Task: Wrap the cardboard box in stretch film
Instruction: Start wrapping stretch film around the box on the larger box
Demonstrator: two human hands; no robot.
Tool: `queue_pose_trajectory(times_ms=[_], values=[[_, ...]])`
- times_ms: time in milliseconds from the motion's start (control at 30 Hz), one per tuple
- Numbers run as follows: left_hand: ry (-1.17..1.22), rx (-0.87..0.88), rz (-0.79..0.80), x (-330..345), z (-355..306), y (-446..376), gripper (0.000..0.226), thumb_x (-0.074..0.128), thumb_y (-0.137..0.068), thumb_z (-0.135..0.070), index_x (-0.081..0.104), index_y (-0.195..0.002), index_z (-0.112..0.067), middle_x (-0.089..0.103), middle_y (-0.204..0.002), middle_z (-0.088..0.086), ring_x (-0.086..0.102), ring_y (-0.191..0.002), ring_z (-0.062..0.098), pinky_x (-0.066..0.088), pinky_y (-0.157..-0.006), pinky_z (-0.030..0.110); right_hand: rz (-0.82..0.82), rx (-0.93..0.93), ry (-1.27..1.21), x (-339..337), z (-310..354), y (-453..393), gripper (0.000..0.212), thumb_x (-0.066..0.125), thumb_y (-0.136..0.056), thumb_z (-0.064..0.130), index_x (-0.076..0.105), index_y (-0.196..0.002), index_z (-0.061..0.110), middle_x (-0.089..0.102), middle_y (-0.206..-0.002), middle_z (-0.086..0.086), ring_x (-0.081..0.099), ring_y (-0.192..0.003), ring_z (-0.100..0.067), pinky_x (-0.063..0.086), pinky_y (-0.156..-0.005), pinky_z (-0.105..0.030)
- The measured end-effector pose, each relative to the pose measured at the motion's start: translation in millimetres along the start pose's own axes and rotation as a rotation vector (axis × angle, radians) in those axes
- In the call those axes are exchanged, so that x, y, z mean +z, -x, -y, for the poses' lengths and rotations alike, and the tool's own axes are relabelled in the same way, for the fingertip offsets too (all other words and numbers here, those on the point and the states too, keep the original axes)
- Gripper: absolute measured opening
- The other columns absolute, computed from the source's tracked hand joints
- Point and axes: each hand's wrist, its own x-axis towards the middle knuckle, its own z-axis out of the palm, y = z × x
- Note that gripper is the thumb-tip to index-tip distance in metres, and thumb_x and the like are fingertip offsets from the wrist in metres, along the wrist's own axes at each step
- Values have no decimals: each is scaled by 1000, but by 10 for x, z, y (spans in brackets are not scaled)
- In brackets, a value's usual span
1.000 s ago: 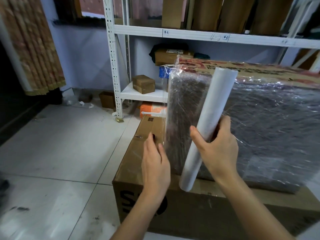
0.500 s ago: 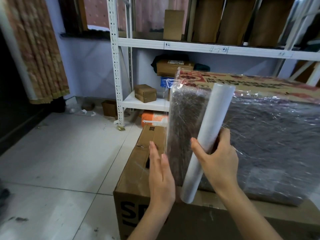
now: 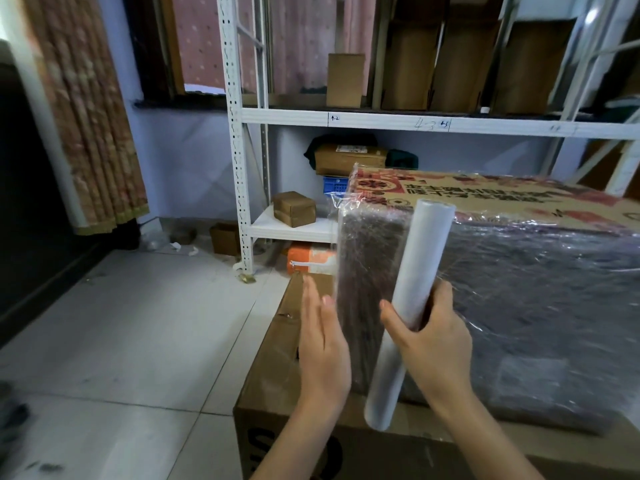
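Bare hands (image 3: pixel 323 355) & forearms, no sleeves

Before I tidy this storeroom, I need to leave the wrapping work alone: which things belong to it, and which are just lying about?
In use:
white stretch film roll, gripped by right hand
film-covered printed cardboard box
open left hand by its end
plain brown carton beneath it

Lying about:
small taped brown box on white metal shelf
orange zipped bag

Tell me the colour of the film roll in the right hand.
White, plain and unpatterned. The roll in the right hand shows clearly in the head view.
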Motion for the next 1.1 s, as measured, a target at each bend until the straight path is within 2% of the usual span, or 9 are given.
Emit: queue_pose_trajectory(times_ms=[200, 300, 367, 467, 533, 700, 800, 933, 1100], values=[[101, 101, 40, 277, -208, -77, 67, 19, -86, -64, 11, -149, -41, 15, -156, -20, 10, -135, -15, 13, -113, 20, -15, -1, 25, -5, -5, -14, 38, 64, -72, 51, 36, -87, 32, 52, -70, 16, 54, -59, 3, 43, -49, -19], [192, -214, 50, 230, -50, -37, 71, 21, -87, -64, 25, -149, -29, 32, -153, -2, 28, -140, 12, 23, -116, 39, -11, 2, 37, -15, 6, -12, 36, 61, -71, 53, 33, -82, 34, 51, -66, 14, 54, -54, 1, 41, -47, -20], [133, -325, -8, 145, -45, -89, 62, 18, -94, -60, 27, -148, -30, 31, -152, -2, 27, -141, 17, 21, -115, 38, -1, -1, 43, -17, 6, -9, 35, 63, -72, 52, 33, -80, 36, 52, -66, 14, 54, -53, 1, 39, -46, -18], [-4, 157, -129, 20, -380, -261, 51, 11, -95, -60, 12, -144, -44, 16, -152, -24, 11, -142, -2, 12, -116, 24, 7, -1, 51, -11, 3, -14, 36, 68, -73, 46, 34, -80, 38, 51, -65, 16, 52, -52, 3, 34, -45, -14], [6, 367, -69, 82, -577, -398, 54, 15, -96, -54, 11, -147, -39, 14, -152, -28, 9, -138, -13, 10, -114, 14, 0, -15, 67, -9, -8, -23, 38, 69, -73, 43, 32, -78, 35, 49, -63, 17, 49, -51, 5, 29, -44, -14], [141, 190, 44, 274, -567, -372, 59, 17, -96, -56, 18, -150, -32, 21, -154, -17, 16, -140, -5, 14, -115, 22, 0, 27, 55, -18, 5, -31, 39, 67, -70, 46, 34, -82, 30, 50, -64, 14, 52, -56, 0, 43, -47, -28], [178, -58, 24, 161, -491, -437, 59, 19, -98, -56, 34, -146, -27, 35, -151, -6, 29, -138, 6, 22, -117, 33, 5, 35, 56, -14, -5, -28, 37, 66, -72, 49, 32, -80, 35, 51, -66, 15, 54, -55, 2, 41, -46, -21], [-202, 660, -81, -7, -740, -573, 49, 22, -101, -32, 29, -147, -18, 27, -150, -13, 19, -139, -4, 14, -115, 17, 21, 14, 51, -19, 4, -18, 38, 67, -73, 48, 31, -78, 37, 50, -65, 16, 53, -52, 4, 31, -43, -11], [-329, 674, -1, 71, -702, -688, 46, 26, -98, -25, 51, -134, -9, 50, -138, 2, 36, -130, 3, 25, -111, 19, 27, 26, 16, -66, 15, -12, 32, 61, -68, 48, 34, -78, 34, 52, -62, 12, 54, -52, 0, 35, -46, -18]])
